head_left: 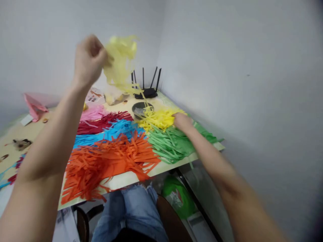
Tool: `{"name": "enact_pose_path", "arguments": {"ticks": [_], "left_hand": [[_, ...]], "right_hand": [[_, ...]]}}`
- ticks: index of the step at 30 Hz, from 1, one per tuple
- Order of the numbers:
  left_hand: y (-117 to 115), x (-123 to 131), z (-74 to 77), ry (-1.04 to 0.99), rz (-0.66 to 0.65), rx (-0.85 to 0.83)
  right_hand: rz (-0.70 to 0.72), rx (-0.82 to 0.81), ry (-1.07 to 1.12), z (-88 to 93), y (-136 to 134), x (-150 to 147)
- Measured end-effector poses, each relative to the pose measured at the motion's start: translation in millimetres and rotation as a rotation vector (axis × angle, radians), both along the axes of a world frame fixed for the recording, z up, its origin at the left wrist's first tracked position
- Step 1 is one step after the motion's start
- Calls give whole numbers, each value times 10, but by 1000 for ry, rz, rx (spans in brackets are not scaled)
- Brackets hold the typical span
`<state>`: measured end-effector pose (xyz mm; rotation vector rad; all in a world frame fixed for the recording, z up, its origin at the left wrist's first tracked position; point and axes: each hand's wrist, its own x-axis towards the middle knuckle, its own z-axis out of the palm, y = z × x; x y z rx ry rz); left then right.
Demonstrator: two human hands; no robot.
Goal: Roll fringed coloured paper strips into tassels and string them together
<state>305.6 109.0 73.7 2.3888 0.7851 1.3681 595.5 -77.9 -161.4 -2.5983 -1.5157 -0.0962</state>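
My left hand (92, 60) is raised above the table, its fingers closed on a piece of yellow fringed tissue paper (121, 60). Thin strips trail from that piece down toward a yellow fringe pile (163, 119) on the table. At the pile's right edge, my right hand (183, 122) has its fingers drawn together on the yellow paper; blur softens the fingertips. Green fringed paper (174, 143) lies just in front of the right hand. Orange (108, 159), blue (113, 131), dark red (106, 121) and pink fringed paper (93, 113) spread leftward.
A dark bowl (142, 109) stands behind the yellow pile, with a black router (146, 93) and its upright antennas near the wall corner. Grey walls (239, 74) border the table (123, 179). Below its edge are a green bag (178, 196) and a brown chair (169, 215).
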Motion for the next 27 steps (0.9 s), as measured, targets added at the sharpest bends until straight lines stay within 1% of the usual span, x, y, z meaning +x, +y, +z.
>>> {"name": "enact_pose_path", "arguments": {"ticks": [2, 3, 4, 5, 6, 7, 8, 9, 10, 11, 13, 14, 17, 18, 20, 23, 25, 27], "left_hand": [[-323, -361, -233, 125, -115, -58], [-489, -506, -359, 203, -128, -68], [-649, -628, -477, 283, -122, -59], [-799, -732, -578, 366, -109, -41], [-934, -825, -659, 439, -98, -20], [-1052, -913, -719, 505, -100, -8], [-1150, -1004, -762, 561, -121, -8], [-1227, -1103, -793, 602, -156, -22], [-1283, -1210, -817, 625, -204, -54], [-1317, -1326, -842, 614, -252, -98], [-1331, -1569, -908, 505, -339, -219], [-1318, -1687, -953, 436, -378, -298], [-1252, -1975, -1114, 316, -473, -596], [-1235, -2042, -1167, 301, -479, -687], [-1222, -2134, -1255, 223, -426, -803], [-1242, -2206, -1349, 26, -311, -818], [-1263, -2235, -1395, -75, -272, -778], [-1280, -2260, -1430, -133, -250, -727]], "right_hand": [[-4, 155, -35, 334, -89, -200], [21, 268, -57, 512, -128, -377], [98, 491, -56, 688, -160, -602], [258, 659, -45, 852, -183, -863], [450, 742, -21, 996, -193, -1144], [644, 753, 8, 1115, -187, -1424], [818, 707, 39, 1206, -166, -1682], [932, 620, 76, 1268, -131, -1904], [999, 508, 123, 1303, -88, -2081], [1033, 396, 181, 1316, -44, -2211], [1049, 231, 329, 1297, 26, -2351], [1054, 192, 416, 1277, 43, -2380], [1044, 208, 710, 1220, 27, -2423], [1019, 230, 805, 1203, 9, -2441], [950, 259, 951, 1172, -31, -2491], [863, 268, 1021, 1118, -83, -2574], [845, 308, 996, 1073, -114, -2613], [852, 386, 984, 1019, -143, -2629]]}}
